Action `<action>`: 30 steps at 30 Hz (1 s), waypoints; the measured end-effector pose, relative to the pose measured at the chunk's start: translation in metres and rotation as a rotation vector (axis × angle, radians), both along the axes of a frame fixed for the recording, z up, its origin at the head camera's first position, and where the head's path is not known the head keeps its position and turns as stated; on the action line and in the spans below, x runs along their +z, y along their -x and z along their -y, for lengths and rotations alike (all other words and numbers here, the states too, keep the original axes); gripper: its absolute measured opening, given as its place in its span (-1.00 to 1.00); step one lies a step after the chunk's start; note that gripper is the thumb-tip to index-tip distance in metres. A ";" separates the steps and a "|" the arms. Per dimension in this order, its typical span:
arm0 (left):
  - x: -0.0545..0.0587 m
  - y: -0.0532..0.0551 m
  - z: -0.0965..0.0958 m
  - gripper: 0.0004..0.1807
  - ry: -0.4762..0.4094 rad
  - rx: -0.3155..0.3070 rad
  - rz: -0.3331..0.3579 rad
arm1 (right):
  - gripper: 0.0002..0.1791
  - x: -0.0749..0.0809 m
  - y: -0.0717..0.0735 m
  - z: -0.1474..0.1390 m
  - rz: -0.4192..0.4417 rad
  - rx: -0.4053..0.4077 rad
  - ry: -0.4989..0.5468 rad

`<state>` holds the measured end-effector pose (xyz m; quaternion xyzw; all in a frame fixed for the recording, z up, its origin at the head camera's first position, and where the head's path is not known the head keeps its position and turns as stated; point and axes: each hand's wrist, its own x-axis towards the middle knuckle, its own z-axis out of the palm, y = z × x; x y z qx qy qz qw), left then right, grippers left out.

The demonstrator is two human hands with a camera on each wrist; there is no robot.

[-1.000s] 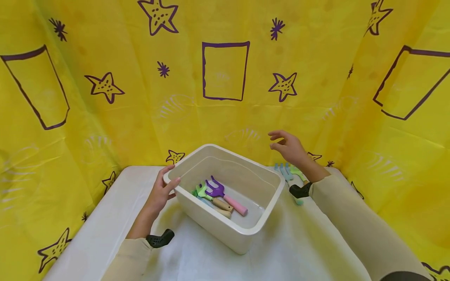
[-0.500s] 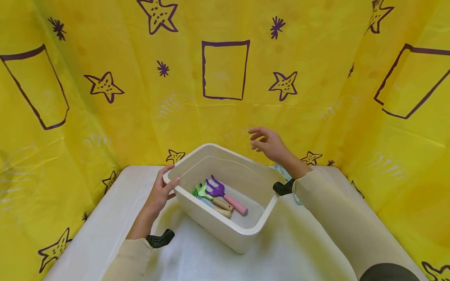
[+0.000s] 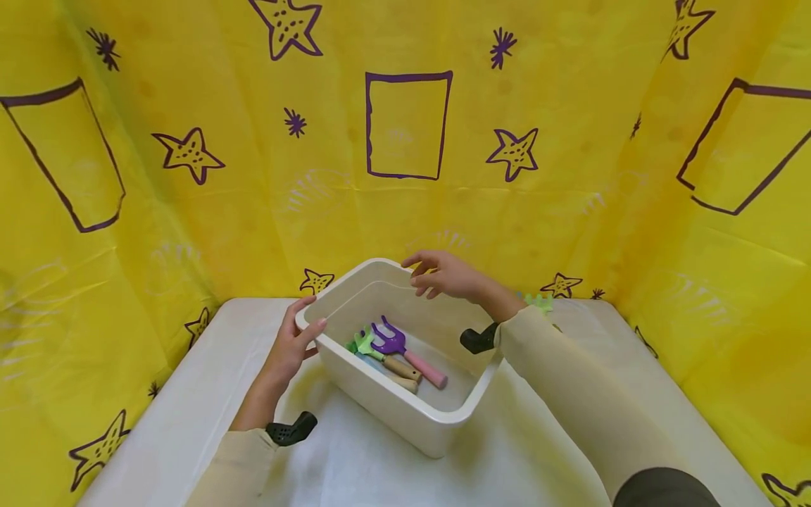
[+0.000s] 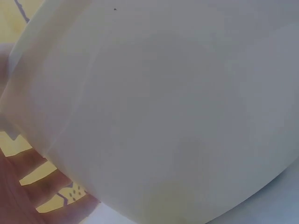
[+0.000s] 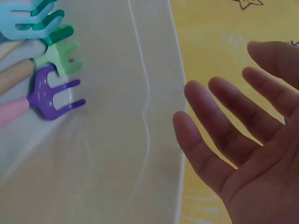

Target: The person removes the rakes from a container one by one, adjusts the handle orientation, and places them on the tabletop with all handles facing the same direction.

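Observation:
A cream plastic bin stands at an angle on the white table. My left hand grips its left corner, thumb over the rim and fingers along the outside. Within the bin lie several small garden hand forks: a purple fork with a pink handle, a light green fork with a wooden handle, and a light blue fork over a darker green one. Over the bin's far rim, my right hand hovers with loosely bent, spread fingers and holds nothing. In the left wrist view, the bin's wall fills most of the picture.
On the white table, right of the bin, a light green fork shows partly behind my right forearm. A yellow curtain with purple drawings encloses the back and sides of the table.
My right hand has moved left from above the tools at the right to over the bin's far rim. The left hand and the bin have stayed in place.

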<state>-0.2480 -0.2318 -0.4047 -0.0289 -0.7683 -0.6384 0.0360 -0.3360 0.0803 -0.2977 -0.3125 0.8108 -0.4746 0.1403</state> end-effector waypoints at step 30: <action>-0.005 0.002 0.003 -0.30 0.019 0.010 -0.019 | -0.49 -0.043 0.004 0.051 0.225 0.097 -0.172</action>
